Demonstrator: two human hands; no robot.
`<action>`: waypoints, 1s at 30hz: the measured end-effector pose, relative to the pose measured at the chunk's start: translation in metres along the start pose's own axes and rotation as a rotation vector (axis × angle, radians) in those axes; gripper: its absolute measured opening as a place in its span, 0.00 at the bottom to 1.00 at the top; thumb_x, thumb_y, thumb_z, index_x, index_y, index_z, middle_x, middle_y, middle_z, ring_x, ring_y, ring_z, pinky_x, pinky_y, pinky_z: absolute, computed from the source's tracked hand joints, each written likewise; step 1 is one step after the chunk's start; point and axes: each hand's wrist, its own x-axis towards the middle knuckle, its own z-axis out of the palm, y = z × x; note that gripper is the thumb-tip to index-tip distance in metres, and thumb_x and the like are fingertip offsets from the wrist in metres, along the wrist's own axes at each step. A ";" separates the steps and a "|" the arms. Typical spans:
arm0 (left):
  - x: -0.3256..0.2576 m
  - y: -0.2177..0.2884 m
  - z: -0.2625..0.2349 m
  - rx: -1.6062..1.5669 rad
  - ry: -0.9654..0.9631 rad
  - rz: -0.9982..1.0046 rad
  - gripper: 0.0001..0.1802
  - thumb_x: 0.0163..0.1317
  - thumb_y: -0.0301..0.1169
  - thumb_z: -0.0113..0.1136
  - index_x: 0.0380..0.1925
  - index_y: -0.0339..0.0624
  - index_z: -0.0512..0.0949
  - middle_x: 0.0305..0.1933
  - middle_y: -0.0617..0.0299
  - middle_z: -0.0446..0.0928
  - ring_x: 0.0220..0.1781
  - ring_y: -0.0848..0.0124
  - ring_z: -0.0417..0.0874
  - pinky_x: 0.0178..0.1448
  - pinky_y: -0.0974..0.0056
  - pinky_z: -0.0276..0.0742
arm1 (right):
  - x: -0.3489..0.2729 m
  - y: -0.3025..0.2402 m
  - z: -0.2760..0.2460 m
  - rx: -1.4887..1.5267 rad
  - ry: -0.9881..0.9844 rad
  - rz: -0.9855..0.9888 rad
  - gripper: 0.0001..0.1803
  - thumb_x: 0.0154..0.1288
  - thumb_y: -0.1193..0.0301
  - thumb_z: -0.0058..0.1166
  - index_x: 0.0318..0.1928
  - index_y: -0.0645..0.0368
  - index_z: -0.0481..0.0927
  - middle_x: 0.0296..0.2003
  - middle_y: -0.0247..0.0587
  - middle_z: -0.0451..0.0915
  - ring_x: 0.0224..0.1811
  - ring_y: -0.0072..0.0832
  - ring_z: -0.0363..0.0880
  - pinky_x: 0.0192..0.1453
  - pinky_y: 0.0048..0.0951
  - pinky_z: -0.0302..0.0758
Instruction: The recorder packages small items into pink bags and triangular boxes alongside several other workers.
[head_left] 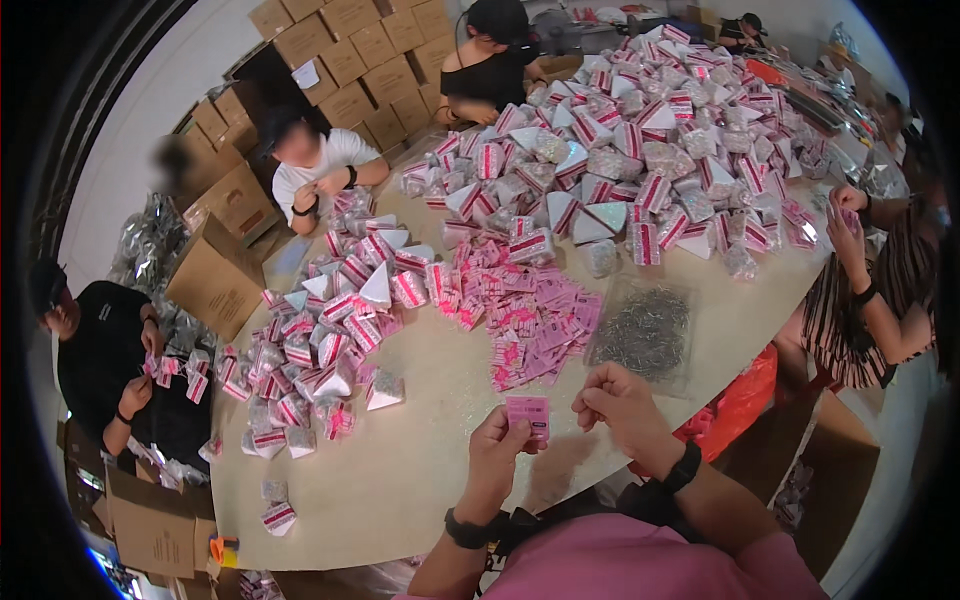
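Observation:
My left hand pinches a small pink printed card upright between thumb and fingers, near the table's front edge. Just to its right, my right hand is closed with thumb and fingertips together; whatever is between them is too small to make out. Beyond the right hand lies a shallow clear tray with a heap of small dark metal pieces. A loose pile of pink cards spreads over the table left of that tray.
Small clear packages with pink-and-white labels cover the table's left, and a larger heap fills the far side. Several people sit around the table. Cardboard boxes stand at the left; a red bag hangs at the right edge.

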 end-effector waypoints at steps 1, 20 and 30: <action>-0.001 0.000 -0.001 -0.066 -0.034 -0.005 0.07 0.66 0.28 0.50 0.42 0.38 0.73 0.34 0.61 0.77 0.32 0.72 0.78 0.36 0.68 0.74 | 0.001 -0.001 0.000 0.029 0.016 0.022 0.03 0.64 0.77 0.49 0.37 0.61 0.70 0.29 0.39 0.77 0.25 0.22 0.76 0.30 0.22 0.73; 0.004 -0.002 0.005 -0.272 -0.245 0.074 0.12 0.62 0.33 0.46 0.22 0.38 0.70 0.25 0.55 0.71 0.27 0.64 0.73 0.33 0.65 0.71 | -0.012 0.005 0.022 0.114 -0.056 0.076 0.04 0.61 0.75 0.55 0.35 0.60 0.74 0.26 0.33 0.77 0.25 0.17 0.75 0.30 0.18 0.71; -0.002 -0.007 0.004 -0.029 -0.154 0.088 0.06 0.53 0.16 0.47 0.27 0.36 0.74 0.28 0.62 0.74 0.32 0.74 0.76 0.38 0.71 0.72 | -0.017 -0.003 0.035 0.114 -0.113 0.126 0.04 0.62 0.75 0.55 0.35 0.60 0.74 0.26 0.32 0.76 0.26 0.16 0.74 0.28 0.17 0.68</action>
